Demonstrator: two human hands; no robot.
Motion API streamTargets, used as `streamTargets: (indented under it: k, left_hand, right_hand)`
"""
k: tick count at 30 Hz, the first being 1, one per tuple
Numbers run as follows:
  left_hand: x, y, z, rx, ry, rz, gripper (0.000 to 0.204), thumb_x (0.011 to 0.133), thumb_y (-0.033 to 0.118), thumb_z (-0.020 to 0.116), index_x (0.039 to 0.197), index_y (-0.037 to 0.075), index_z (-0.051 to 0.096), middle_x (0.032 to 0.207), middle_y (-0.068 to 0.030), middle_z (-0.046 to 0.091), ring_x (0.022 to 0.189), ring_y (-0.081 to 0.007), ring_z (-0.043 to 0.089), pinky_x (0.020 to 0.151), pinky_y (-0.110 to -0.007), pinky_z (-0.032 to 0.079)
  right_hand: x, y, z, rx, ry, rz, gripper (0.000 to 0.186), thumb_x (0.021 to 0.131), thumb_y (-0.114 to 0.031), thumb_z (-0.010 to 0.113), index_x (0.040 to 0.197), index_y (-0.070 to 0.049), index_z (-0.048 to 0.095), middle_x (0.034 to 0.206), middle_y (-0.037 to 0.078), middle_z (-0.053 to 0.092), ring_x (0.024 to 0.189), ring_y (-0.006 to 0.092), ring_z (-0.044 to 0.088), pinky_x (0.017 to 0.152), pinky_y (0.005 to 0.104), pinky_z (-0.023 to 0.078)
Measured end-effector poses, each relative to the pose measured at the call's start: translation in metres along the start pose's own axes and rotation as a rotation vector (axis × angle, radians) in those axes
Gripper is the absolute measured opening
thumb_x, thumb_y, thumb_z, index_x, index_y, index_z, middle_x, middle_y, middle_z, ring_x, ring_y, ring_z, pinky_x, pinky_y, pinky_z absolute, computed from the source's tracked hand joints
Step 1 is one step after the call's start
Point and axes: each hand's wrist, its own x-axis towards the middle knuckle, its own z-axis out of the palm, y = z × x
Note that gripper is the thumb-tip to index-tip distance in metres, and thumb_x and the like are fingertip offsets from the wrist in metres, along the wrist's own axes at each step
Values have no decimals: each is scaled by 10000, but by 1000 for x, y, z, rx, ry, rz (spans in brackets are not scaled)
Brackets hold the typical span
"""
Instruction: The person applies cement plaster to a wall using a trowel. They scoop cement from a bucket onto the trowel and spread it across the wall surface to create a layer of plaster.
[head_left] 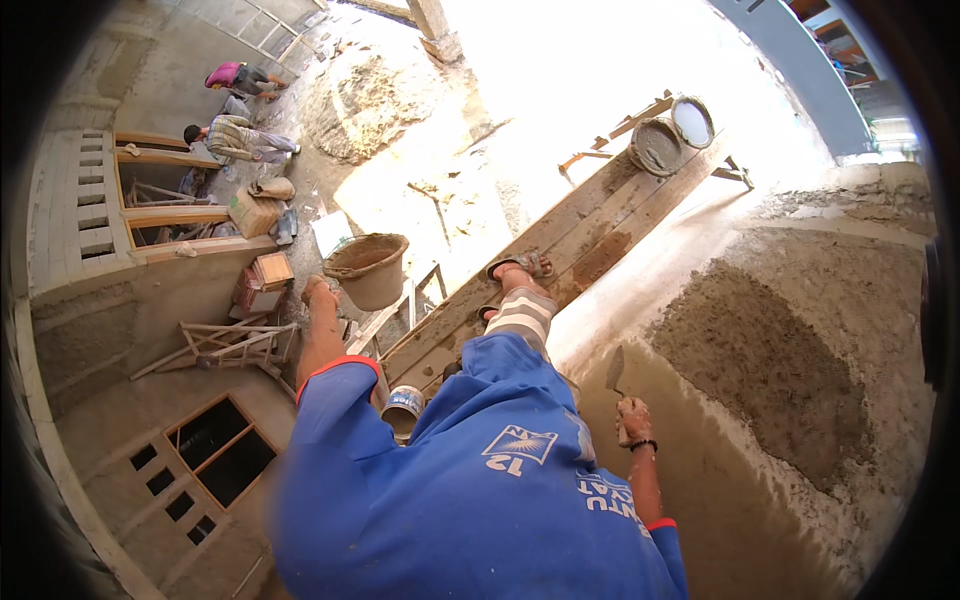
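The bucket [374,288] is grey, the trowel [615,370] (perhaps) mortar-smeared.

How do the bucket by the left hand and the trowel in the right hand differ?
The bucket looks much bulkier than the trowel. The bucket is round and hollow with a wide open mouth, while the trowel has a flat, tapering blade. Both look greyish, and each is close to one of the person's hands.

The right grip [633,419] partly hides the trowel [615,369]
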Motion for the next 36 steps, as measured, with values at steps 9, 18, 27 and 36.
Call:
streamTargets:
  k: [9,18,27,36]
  left_hand:
    - [-71,-119,30,801,-745,327,301,905,203,510,1189,104,507,997,-130,621,586,-255,596,528,-389,548]
    - [-271,-210,99,1228,-1315,421,546,823,119,623,1328,16,444,1020,-210,621,701,-266,652,609,-377,568]
    - [-284,-157,124,925,-1203,562,390,875,142,578,1239,29,493,671,-83,571,462,-161,525,395,-297,416]
    - [-197,-154,79,857,-1076,340,243,872,132,543,1089,24,568,655,-93,568,404,-171,460,371,-350,397]
  right_hand:
    - [-29,61,3,372,111,245,365,874,-209,622,1190,-50,535,705,71,591,513,173,572,432,340,484]
    - [-70,118,57,623,229,346,349,860,-285,580,1089,-22,596,795,98,635,624,196,620,528,376,521]
    - [-24,271,165,-28,78,-118,326,842,-264,588,1075,-37,565,762,107,606,599,223,591,502,392,500]
    - [57,309,156,-171,134,-315,302,824,-251,614,1038,-45,556,736,134,589,566,260,580,465,414,494]
